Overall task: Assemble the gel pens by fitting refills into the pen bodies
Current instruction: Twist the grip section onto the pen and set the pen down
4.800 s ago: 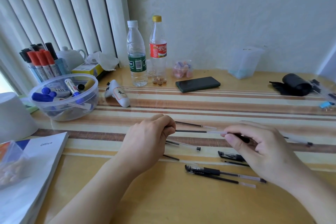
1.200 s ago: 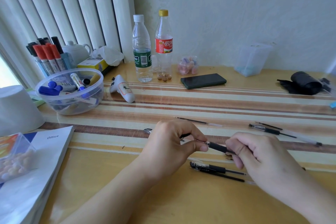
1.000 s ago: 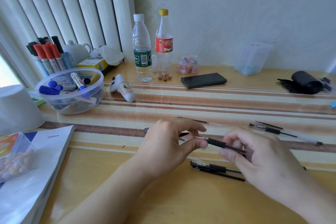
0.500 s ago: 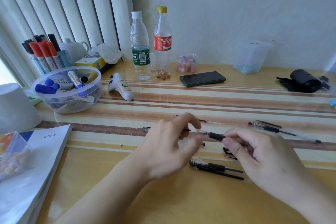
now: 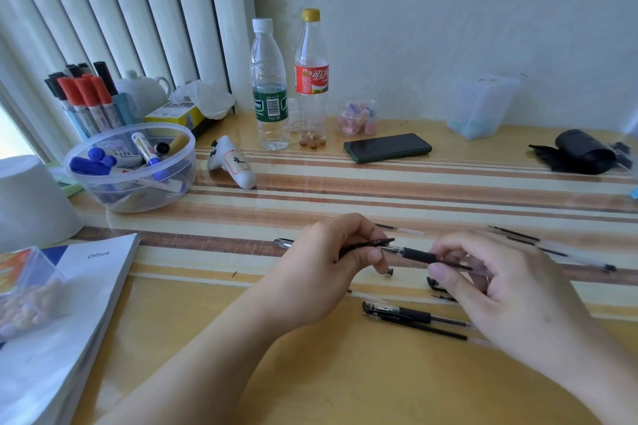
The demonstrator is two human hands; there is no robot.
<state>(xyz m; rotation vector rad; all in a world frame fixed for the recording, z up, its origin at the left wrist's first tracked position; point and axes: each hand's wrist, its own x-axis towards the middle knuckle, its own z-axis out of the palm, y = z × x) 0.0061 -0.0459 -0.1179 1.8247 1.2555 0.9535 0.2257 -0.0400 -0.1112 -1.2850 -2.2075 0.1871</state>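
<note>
My right hand (image 5: pixel 497 290) pinches a gel pen body (image 5: pixel 419 255) with a black grip, its metal tip pointing left, just above the table. My left hand (image 5: pixel 331 262) holds a thin black piece (image 5: pixel 367 244), seemingly a cap, right at that tip. Below my hands lie a capped pen (image 5: pixel 400 314) and a loose black refill (image 5: pixel 426 329). More pens and refills (image 5: pixel 552 247) lie to the right. A thin refill (image 5: pixel 398 228) lies beyond my hands, and a pen end (image 5: pixel 283 243) sticks out left of my left hand.
At the left stand a clear bowl of markers (image 5: pixel 131 169), a white cup (image 5: pixel 31 200) and a book (image 5: pixel 76 304). Two bottles (image 5: pixel 269 90), a phone (image 5: pixel 386 147), a white gadget (image 5: pixel 234 166), a clear container (image 5: pixel 483 107) and a black roll (image 5: pixel 583 152) are further back.
My left hand released the pen's front end, reached to the table, and now grips a thin black piece at the tip. My right hand keeps holding the pen, raised slightly.
</note>
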